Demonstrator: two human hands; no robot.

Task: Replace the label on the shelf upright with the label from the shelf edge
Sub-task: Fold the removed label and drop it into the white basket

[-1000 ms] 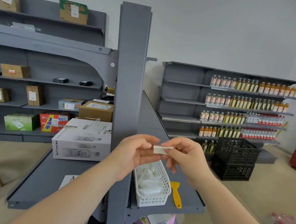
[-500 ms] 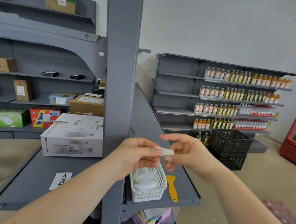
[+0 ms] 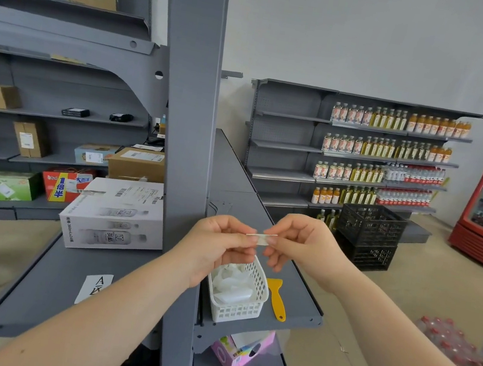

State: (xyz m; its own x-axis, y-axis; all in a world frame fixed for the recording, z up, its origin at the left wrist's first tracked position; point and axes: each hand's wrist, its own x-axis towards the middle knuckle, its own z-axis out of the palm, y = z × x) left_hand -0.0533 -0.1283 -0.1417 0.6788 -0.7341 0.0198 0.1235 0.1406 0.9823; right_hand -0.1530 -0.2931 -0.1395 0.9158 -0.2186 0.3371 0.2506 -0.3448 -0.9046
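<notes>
A small white label (image 3: 261, 238) is pinched between the fingertips of both hands, held flat at chest height just right of the grey shelf upright (image 3: 189, 95). My left hand (image 3: 217, 247) grips its left end and my right hand (image 3: 303, 243) grips its right end. The upright's face shows bare grey where I can see it. Both hands hover above a white plastic basket (image 3: 240, 311) on the grey shelf (image 3: 299, 306).
The basket holds crumpled white paper. A yellow scraper (image 3: 277, 297) lies beside it. A white carton (image 3: 116, 215) and a paper sheet marked "A" (image 3: 95, 288) sit on the left shelf. A pink tissue box (image 3: 240, 352) sits below. Black crates (image 3: 368, 234) stand to the right.
The view has shifted slightly; both hands stay together on the label, which my right fingers now pinch more closely at its right end.
</notes>
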